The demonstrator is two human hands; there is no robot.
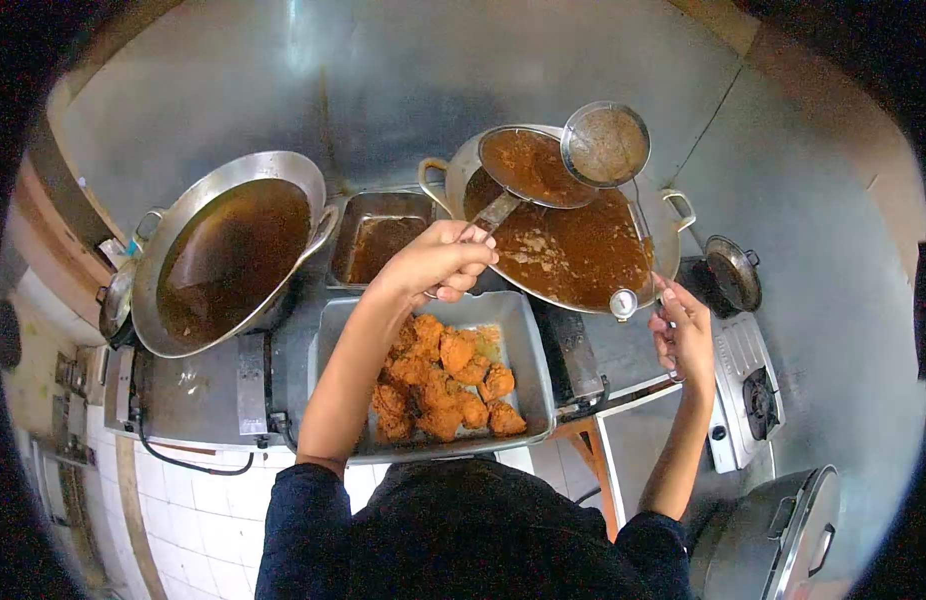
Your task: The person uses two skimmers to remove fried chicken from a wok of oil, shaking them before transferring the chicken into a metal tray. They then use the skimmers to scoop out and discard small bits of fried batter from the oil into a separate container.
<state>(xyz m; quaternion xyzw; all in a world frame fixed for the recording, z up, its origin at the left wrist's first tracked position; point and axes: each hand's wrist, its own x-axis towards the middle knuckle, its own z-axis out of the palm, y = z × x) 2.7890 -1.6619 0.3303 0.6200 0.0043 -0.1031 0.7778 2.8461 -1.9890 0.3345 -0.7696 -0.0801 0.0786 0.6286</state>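
While I watch through the head camera, my left hand (438, 262) is closed around the flat metal handle of a wide, shallow steel skimmer ladle (528, 168), whose bowl is lifted above the oil and carries a layer of brown crumbs and oil. That ladle hangs over the big round steel wok of brown frying oil (573, 250), the one on the right with loop handles at either side. My right hand (683, 335) grips the thin wire handle of a round fine-mesh steel strainer (605, 145), fingers wrapped tight near the wok's near rim; the mesh bowl sits high at the far edge of the wok, just beside the ladle's bowl and partly overlapping it in view. A small round metal knob (623, 303) shows at the wok's front rim, close to my right fingers.

Directly below my left forearm lies a rectangular grey metal tray (528, 345) holding a heap of orange-brown fried chicken pieces (443, 385), piled toward its left and centre. Behind that tray is a smaller, deep rectangular steel pan (383, 235) with dark oily residue. Further left stands a second large steel wok filled with dark oil (228, 255), well apart from both hands. To the right of the main wok I see a small dark pot with a lid (733, 272), a white tabletop gas stove (748, 385) and, lower right, a grey metal cooker with a hinged lid (783, 535).
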